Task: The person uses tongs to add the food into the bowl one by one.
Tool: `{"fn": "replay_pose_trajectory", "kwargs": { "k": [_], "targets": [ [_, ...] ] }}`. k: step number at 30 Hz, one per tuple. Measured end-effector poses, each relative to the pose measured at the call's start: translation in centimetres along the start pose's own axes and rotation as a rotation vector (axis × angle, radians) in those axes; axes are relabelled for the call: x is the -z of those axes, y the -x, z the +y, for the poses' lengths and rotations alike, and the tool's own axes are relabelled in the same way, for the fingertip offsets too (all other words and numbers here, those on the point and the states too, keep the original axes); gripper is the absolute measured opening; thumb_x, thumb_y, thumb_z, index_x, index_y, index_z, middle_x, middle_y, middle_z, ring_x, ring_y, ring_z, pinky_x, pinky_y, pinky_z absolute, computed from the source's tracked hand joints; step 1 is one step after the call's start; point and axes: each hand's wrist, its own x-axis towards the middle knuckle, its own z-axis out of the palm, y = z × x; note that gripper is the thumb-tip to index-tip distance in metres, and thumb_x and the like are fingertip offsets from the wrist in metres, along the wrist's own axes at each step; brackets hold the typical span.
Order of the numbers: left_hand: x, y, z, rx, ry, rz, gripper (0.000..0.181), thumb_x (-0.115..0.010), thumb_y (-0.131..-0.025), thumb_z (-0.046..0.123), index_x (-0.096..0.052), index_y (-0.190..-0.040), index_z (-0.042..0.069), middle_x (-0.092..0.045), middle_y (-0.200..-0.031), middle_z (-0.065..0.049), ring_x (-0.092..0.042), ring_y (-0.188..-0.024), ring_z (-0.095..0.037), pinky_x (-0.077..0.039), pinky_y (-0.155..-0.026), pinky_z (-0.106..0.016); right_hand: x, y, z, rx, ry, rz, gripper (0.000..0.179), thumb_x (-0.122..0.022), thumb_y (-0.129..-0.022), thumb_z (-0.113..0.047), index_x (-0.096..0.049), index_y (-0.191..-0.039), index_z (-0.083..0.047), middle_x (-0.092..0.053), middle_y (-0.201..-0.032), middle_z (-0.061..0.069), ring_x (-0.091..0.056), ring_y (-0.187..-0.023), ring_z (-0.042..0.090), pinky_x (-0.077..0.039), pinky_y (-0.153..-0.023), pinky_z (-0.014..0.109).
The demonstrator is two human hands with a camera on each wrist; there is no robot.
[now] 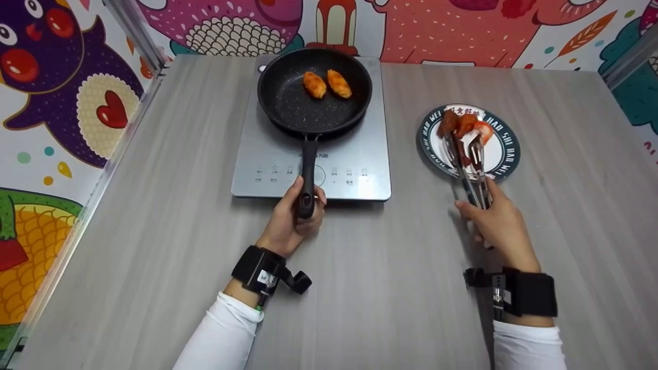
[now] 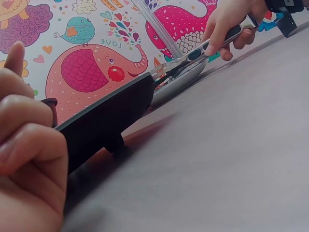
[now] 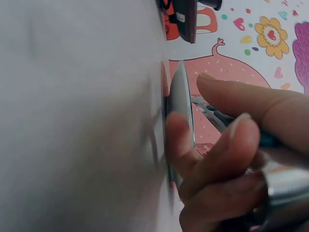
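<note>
My left hand grips the black handle of a frying pan. Inside the pan lie two browned pieces that look like chicken wings, close together near the far right side. My right hand holds metal tongs, thumb on one side and fingers on the other. The tong tips reach over a round plate with a dark lettered rim. Several browned and reddish food pieces sit on it, one between the tong arms. In the right wrist view, fingers partly hide the tongs.
Under the pan is a flat silver induction cooker with touch icons, at the back of the grey wooden table. Wall panels with cartoon animals stand behind and at the left. A metal frame edge borders the left side.
</note>
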Motion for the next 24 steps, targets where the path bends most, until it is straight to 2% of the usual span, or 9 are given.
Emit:
{"fn": "replay_pose_trajectory", "kwargs": {
  "k": [3, 5, 9, 14, 21, 24],
  "targets": [
    [0.0, -0.1, 0.0, 0.006, 0.011, 0.002, 0.046, -0.03, -0.096, 0.042, -0.052, -0.089, 0.003, -0.038, -0.049, 0.009, -0.019, -0.04, -0.009, -0.012, -0.037, -0.025, 0.4, -0.3, -0.3, 0.02, 0.048, -0.017, 0.071, -0.058, -0.082, -0.046, -0.024, -0.138, -0.02, -0.063, -0.08, 0.012, -0.054, -0.044, 0.021, -0.045, -0.039, 0.036],
    [0.0, -0.1, 0.0, 0.009, 0.013, 0.002, 0.046, -0.03, -0.096, 0.042, -0.052, -0.089, 0.003, -0.038, -0.049, 0.009, -0.019, -0.041, -0.009, -0.012, -0.037, -0.024, 0.6, -0.4, -0.5, 0.025, 0.081, -0.035, 0.061, -0.058, -0.084, -0.04, -0.029, -0.133, -0.017, -0.062, -0.078, 0.013, -0.054, -0.045, 0.022, -0.045, -0.039, 0.036],
    [0.0, 0.0, 0.0, 0.013, 0.011, 0.002, 0.046, -0.03, -0.096, 0.042, -0.052, -0.089, 0.002, -0.038, -0.049, 0.009, -0.019, -0.04, -0.008, -0.011, -0.037, -0.025, 0.8, -0.5, -0.8, 0.007, 0.122, -0.091, 0.062, -0.054, -0.086, -0.026, -0.023, -0.138, -0.016, -0.062, -0.077, 0.012, -0.055, -0.047, 0.023, -0.046, -0.041, 0.036],
    [-0.1, 0.0, 0.0, 0.008, 0.007, 0.004, 0.046, -0.03, -0.096, 0.042, -0.053, -0.089, 0.002, -0.039, -0.049, 0.01, -0.019, -0.04, -0.009, -0.01, -0.036, -0.025, 1.0, -0.5, -1.1, 0.027, 0.18, -0.107, 0.061, -0.046, -0.086, -0.016, -0.018, -0.141, -0.014, -0.056, -0.078, 0.017, -0.054, -0.046, 0.022, -0.044, -0.041, 0.036],
    [-0.1, 0.0, 0.0, 0.014, 0.006, 0.012, 0.045, -0.032, -0.095, 0.043, -0.053, -0.089, 0.004, -0.039, -0.049, 0.01, -0.019, -0.04, -0.009, -0.01, -0.037, -0.025, 1.1, -0.4, -1.0, 0.041, 0.187, -0.111, 0.066, -0.041, -0.088, -0.014, -0.006, -0.144, -0.015, -0.049, -0.097, 0.027, -0.052, -0.045, 0.022, -0.043, -0.041, 0.036],
    [-0.1, 0.0, 0.0, 0.018, 0.005, 0.009, 0.046, -0.032, -0.095, 0.043, -0.053, -0.089, 0.003, -0.038, -0.049, 0.01, -0.019, -0.04, -0.009, -0.01, -0.037, -0.025, 1.1, -0.4, -0.7, 0.036, 0.147, -0.11, 0.067, -0.04, -0.088, -0.014, -0.005, -0.144, -0.017, -0.05, -0.093, 0.026, -0.051, -0.045, 0.021, -0.042, -0.04, 0.035]
  ]
}}
